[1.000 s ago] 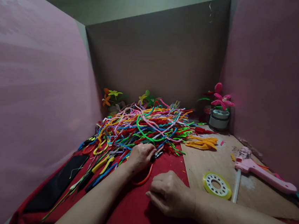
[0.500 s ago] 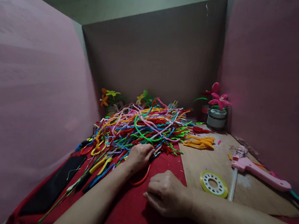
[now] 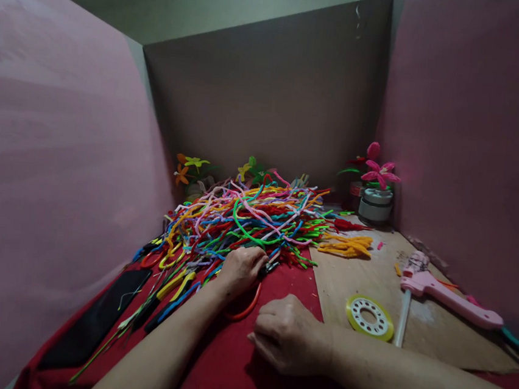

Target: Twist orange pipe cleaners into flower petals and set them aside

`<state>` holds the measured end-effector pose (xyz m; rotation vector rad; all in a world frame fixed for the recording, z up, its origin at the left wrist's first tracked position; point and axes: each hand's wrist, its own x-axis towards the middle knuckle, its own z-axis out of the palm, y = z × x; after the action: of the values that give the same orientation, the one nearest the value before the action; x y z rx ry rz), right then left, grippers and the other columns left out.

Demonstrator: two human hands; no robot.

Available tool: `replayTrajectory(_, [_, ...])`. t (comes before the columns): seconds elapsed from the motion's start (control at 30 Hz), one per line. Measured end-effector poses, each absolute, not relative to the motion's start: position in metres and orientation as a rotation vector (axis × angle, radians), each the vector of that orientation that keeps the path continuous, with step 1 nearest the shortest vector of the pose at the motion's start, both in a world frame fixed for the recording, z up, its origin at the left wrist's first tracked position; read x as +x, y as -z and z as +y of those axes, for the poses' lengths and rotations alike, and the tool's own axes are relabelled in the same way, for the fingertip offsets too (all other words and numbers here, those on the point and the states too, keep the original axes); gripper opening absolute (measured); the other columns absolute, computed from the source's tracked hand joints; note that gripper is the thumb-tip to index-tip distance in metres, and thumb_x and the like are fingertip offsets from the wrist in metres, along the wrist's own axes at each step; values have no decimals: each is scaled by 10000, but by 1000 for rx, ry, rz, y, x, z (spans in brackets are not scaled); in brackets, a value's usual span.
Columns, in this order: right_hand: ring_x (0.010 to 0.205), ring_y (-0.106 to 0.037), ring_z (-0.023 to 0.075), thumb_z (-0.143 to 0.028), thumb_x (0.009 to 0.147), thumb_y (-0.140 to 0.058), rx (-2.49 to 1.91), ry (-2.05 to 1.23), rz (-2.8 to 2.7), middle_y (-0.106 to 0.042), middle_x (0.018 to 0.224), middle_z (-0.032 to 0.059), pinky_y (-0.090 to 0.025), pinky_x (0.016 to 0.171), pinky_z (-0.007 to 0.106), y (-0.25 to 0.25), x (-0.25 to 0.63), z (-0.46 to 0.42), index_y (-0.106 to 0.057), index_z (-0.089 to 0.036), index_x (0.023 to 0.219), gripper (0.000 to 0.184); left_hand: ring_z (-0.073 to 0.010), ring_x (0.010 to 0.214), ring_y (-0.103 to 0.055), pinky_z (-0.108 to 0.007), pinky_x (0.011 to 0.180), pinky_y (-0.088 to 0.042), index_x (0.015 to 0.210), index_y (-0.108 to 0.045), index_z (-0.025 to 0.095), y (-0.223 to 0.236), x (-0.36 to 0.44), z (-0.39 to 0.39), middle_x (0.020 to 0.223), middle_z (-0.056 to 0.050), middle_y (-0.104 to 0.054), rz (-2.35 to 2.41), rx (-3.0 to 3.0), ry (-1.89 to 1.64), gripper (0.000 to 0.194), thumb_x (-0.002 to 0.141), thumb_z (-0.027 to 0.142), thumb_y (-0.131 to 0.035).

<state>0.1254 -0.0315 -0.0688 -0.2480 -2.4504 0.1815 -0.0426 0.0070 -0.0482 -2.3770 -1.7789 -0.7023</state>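
My left hand (image 3: 241,272) is closed at the front edge of a heap of colourful pipe cleaners (image 3: 257,219), its fingers curled down. A small dark, shiny piece (image 3: 271,267) shows just beyond its fingertips. Below the palm, a red-orange loop (image 3: 248,308) curves out over the red cloth (image 3: 219,368); I cannot tell whether the hand holds it. Nearer to me, my right hand (image 3: 289,335) is curled into a fist low over the cloth, thumb tucked in front. Whatever lies inside either hand is hidden.
At left are a black phone-like slab (image 3: 91,319) and yellow-and-black pliers (image 3: 177,285). On the wooden board (image 3: 338,278) lie yellow pipe-cleaner pieces (image 3: 346,246), a tape roll (image 3: 369,318) and a pink glue gun (image 3: 449,295). A pink flower (image 3: 382,172) stands behind. Panels enclose the table.
The view has shifted very slightly. Both hands keep the same closed pose and place, and nothing else has visibly moved.
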Motion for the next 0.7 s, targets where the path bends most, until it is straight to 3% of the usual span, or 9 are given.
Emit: replayTrajectory(0.7, [467,-434,94,-204,730,-525,-218,-148,-2414,-564,542,-5,-188,456,264,71,127,-33,-470,-166,556,186,-145,725,-607,-224,672,-419,825,-655,213,49,-42,7,749,-38,-670,-1780,-2362,661,213,854,276,-454])
